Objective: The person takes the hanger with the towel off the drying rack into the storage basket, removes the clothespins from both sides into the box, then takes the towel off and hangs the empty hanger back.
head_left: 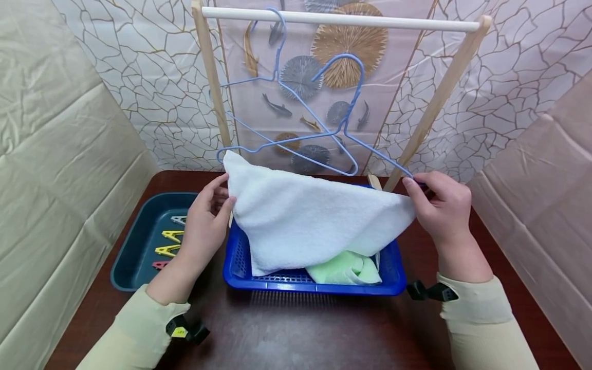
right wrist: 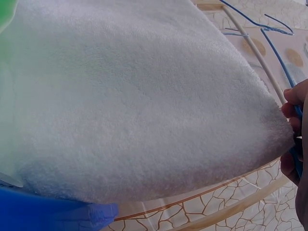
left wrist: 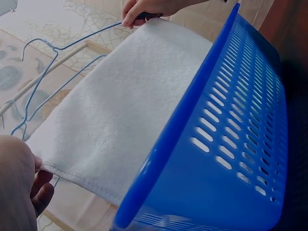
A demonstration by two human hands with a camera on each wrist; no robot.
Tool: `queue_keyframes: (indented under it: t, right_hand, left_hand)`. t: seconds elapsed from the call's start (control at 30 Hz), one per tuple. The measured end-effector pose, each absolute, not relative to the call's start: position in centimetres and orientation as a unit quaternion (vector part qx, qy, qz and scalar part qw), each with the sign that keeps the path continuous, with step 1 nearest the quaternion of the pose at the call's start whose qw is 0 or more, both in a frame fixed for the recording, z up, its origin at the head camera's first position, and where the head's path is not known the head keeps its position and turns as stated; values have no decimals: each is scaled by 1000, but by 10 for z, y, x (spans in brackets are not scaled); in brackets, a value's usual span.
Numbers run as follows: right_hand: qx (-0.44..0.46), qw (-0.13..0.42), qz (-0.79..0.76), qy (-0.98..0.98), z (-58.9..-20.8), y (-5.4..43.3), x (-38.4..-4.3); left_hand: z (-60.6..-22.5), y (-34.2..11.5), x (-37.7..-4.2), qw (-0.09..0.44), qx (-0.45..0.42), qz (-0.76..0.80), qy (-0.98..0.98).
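A white towel (head_left: 314, 221) is spread between my hands, slanting over the blue basket (head_left: 314, 288). My left hand (head_left: 208, 218) pinches its left edge between thumb and fingers, seen too in the left wrist view. On the other side my right hand (head_left: 441, 208) grips the right end of a blue wire hanger (head_left: 357, 93) along with the towel's right corner. This hanger is off the rod, its hook pointing up and its lower part behind the towel. A light green cloth (head_left: 339, 267) lies in the basket, partly covered by the white towel.
A second blue hanger (head_left: 277, 56) hangs from the white rod (head_left: 342, 19) of a wooden-legged rack at the back. To the left, a dark teal tray (head_left: 121, 252) holds several clothespins (head_left: 166, 251), partly behind my left forearm. Fabric walls enclose the brown table (head_left: 287, 334).
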State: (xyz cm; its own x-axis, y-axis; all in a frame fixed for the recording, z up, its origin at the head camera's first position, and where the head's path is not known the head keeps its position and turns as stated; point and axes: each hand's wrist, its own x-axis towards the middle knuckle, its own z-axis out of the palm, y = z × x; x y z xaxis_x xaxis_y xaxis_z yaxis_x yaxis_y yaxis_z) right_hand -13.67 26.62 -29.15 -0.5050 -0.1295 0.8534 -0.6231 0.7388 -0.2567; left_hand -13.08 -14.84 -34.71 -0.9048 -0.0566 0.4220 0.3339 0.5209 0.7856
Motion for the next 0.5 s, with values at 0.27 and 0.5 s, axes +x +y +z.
queue_keyframes:
  t: [0.27,0.5]
  right_hand:
    - [229,444,284,-818,-293,266,-137]
    - [222,449,283,-818,-294,267,-137]
  left_hand:
    - [-349,-146,-127,184,-80,-489,-849]
    - [-352,-146,-126,172,-76,-489,-852]
